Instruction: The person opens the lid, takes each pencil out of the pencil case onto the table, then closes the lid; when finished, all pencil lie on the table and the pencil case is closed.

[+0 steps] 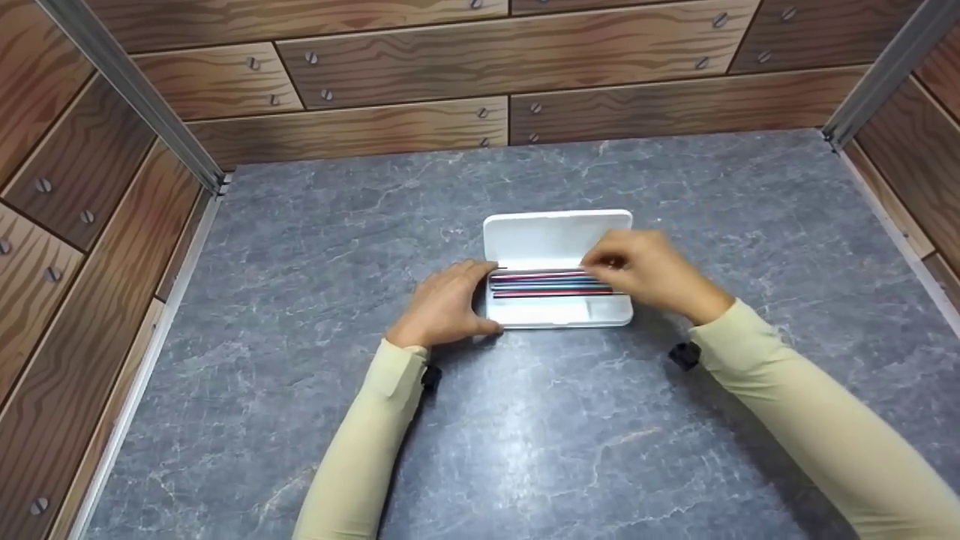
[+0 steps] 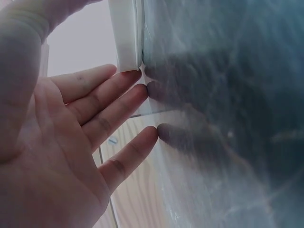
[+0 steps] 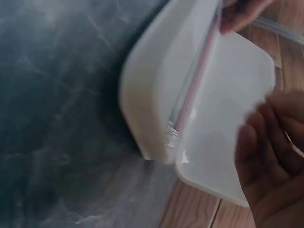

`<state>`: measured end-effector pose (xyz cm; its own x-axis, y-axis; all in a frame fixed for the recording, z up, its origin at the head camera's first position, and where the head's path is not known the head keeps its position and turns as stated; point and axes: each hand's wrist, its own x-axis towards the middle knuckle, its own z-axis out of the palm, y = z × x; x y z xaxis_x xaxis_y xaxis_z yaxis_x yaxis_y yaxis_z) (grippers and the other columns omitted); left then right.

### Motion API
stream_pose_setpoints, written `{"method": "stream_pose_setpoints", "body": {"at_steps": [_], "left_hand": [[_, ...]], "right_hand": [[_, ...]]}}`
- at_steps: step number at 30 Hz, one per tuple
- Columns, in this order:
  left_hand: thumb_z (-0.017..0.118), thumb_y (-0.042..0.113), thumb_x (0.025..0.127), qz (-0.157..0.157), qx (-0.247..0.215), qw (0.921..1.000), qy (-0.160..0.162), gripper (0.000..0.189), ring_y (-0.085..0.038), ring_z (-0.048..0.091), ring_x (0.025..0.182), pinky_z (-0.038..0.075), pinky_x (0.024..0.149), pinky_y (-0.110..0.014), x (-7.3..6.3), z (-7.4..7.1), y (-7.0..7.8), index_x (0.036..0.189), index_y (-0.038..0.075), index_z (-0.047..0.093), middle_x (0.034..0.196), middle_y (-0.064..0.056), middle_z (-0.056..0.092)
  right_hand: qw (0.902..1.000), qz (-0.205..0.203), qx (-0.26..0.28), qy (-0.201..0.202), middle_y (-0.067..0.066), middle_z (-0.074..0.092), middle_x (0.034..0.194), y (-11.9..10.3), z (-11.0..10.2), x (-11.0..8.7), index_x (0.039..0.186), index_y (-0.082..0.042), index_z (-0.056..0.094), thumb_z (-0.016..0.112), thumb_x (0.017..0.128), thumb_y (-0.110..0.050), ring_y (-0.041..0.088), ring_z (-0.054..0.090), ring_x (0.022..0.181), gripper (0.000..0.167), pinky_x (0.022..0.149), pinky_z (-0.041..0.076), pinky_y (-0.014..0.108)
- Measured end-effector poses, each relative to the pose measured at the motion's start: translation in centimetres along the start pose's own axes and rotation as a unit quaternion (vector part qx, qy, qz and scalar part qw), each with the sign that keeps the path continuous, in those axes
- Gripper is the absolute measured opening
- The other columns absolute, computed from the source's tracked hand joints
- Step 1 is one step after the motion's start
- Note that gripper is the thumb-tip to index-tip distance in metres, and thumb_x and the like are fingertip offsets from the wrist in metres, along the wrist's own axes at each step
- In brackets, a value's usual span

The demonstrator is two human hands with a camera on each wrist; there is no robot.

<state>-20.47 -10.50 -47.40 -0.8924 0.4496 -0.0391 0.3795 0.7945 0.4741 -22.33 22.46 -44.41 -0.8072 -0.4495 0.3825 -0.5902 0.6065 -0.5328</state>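
On grey tabletop [image 1: 300, 300], open white case [image 1: 540, 310], prob. light/stiff, best held by ends, is touched at L end by L hand [image 1: 446, 304], fingers extended; R hand [image 1: 651, 271] grip over sticks [image 1: 540, 285] can't be told.

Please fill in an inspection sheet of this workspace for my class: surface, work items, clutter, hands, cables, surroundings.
Surface: grey marble-patterned tabletop, with a bright light reflection near the middle.
Work items: white rectangular hinged case, lid standing open; several slim red, blue and dark pencil-like sticks lie lengthwise inside it.
Clutter: nothing seen.
Hands: left hand spans the case's left end, thumb at the front corner; right hand is over the right end, fingers curled; whether it holds anything cannot be told.
Cables: nothing seen.
Surroundings: brown wood-plank-patterned panels with printed-looking screw heads; straight grey metal posts at the back corners.
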Motion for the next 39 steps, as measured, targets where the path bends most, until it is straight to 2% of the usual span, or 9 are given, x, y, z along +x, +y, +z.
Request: {"method": "stream_pose_setpoints", "body": {"at_steps": [2, 3, 5, 8, 17, 24, 32, 35, 39], "left_hand": [[0.099, 0.038, 0.081, 0.0, 0.002, 1.0, 0.001, 0.099, -0.032, 0.059, 0.153, 0.046, 0.129, -0.057, 0.0, -0.1, 0.0, 0.165, 0.011, 0.054, 0.163, -0.01, 0.063], [0.099, 0.039, 0.081, 0.001, 0.002, 1.0, 0.0, 0.099, -0.033, 0.058, 0.153, 0.046, 0.129, -0.058, 0.1, -0.1, 0.0, 0.165, 0.011, 0.053, 0.163, -0.01, 0.063], [0.099, 0.039, 0.082, 0.003, 0.003, 1.0, -0.005, 0.099, -0.033, 0.058, 0.154, 0.046, 0.128, -0.058, 0.1, -0.1, 0.1, 0.166, 0.011, 0.053, 0.164, -0.01, 0.062], [0.098, 0.041, 0.083, 0.002, 0.005, 1.0, -0.007, 0.099, -0.033, 0.058, 0.154, 0.046, 0.128, -0.059, 0.1, -0.1, 0.1, 0.166, 0.012, 0.052, 0.164, -0.01, 0.062], [0.099, 0.04, 0.082, -0.005, 0.003, 1.0, -0.002, 0.099, -0.032, 0.059, 0.152, 0.047, 0.127, -0.058, 0.0, -0.1, 0.3, 0.165, 0.011, 0.053, 0.163, -0.01, 0.063], [0.099, 0.04, 0.082, -0.011, 0.008, 0.9999, -0.001, 0.1, -0.032, 0.059, 0.153, 0.046, 0.128, -0.058, 0.0, -0.1, 0.3, 0.165, 0.011, 0.053, 0.163, -0.009, 0.062], [0.099, 0.039, 0.082, -0.007, 0.003, 1.0, -0.001, 0.1, -0.032, 0.059, 0.152, 0.047, 0.126, -0.058, 0.0, -0.3, 0.3, 0.166, 0.011, 0.052, 0.163, -0.01, 0.062], [0.099, 0.039, 0.082, -0.009, 0.005, 0.9999, 0.002, 0.1, -0.032, 0.061, 0.149, 0.049, 0.124, -0.057, -0.1, -0.4, 0.3, 0.165, 0.011, 0.053, 0.16, -0.01, 0.064], [0.099, 0.039, 0.081, -0.008, 0.004, 1.0, 0.0, 0.099, -0.032, 0.062, 0.147, 0.049, 0.124, -0.057, -0.1, -0.3, 0.3, 0.164, 0.011, 0.053, 0.157, -0.01, 0.066]], "right_hand": [[0.9964, -0.017, -0.016, -0.081, 0.01, 0.081, 0.1, 0.1, 0.3, 0.0, 0.107, -0.003, 0.086, 0.084, 0.096, 0.001, 0.022, 0.075, 0.09, 0.012, 0.081, 0.062, 0.038], [0.9936, -0.016, -0.024, -0.109, 0.01, 0.08, 0.103, 0.2, 0.4, 0.1, 0.108, -0.003, 0.087, 0.083, 0.096, 0.0, 0.025, 0.076, 0.093, 0.013, 0.083, 0.063, 0.043], [0.989, -0.008, -0.041, -0.142, 0.012, 0.08, 0.106, 0.5, 0.7, 0.0, 0.111, -0.002, 0.086, 0.084, 0.097, -0.001, 0.03, 0.076, 0.097, 0.015, 0.085, 0.063, 0.049], [0.9855, -0.004, -0.054, -0.161, 0.014, 0.079, 0.109, 0.8, 0.9, 0.1, 0.112, -0.001, 0.086, 0.084, 0.097, -0.002, 0.032, 0.077, 0.1, 0.016, 0.088, 0.064, 0.052], [0.9818, -0.031, -0.072, -0.173, 0.018, 0.076, 0.107, 0.5, 1.2, 0.3, 0.11, 0.004, 0.085, 0.082, 0.096, 0.001, 0.035, 0.074, 0.098, 0.015, 0.088, 0.064, 0.053], [0.9799, -0.014, -0.071, -0.186, 0.016, 0.076, 0.103, 0.2, 1.3, 0.7, 0.106, 0.002, 0.082, 0.081, 0.099, -0.001, 0.031, 0.073, 0.094, 0.008, 0.085, 0.063, 0.051], [0.9718, 0.0, -0.099, -0.214, 0.017, 0.072, 0.103, -0.5, 1.3, 1.1, 0.105, 0.004, 0.076, 0.076, 0.102, -0.001, 0.031, 0.068, 0.093, 0.006, 0.085, 0.061, 0.051], [0.9739, -0.012, -0.101, -0.203, 0.017, 0.072, 0.102, -0.3, 1.4, 1.0, 0.105, 0.003, 0.076, 0.075, 0.102, -0.001, 0.03, 0.069, 0.091, 0.005, 0.084, 0.062, 0.05], [0.9806, -0.035, -0.1, -0.165, 0.013, 0.075, 0.1, 0.2, 1.6, 0.3, 0.104, 0.001, 0.081, 0.077, 0.101, -0.002, 0.028, 0.072, 0.089, 0.005, 0.082, 0.063, 0.049]]}}
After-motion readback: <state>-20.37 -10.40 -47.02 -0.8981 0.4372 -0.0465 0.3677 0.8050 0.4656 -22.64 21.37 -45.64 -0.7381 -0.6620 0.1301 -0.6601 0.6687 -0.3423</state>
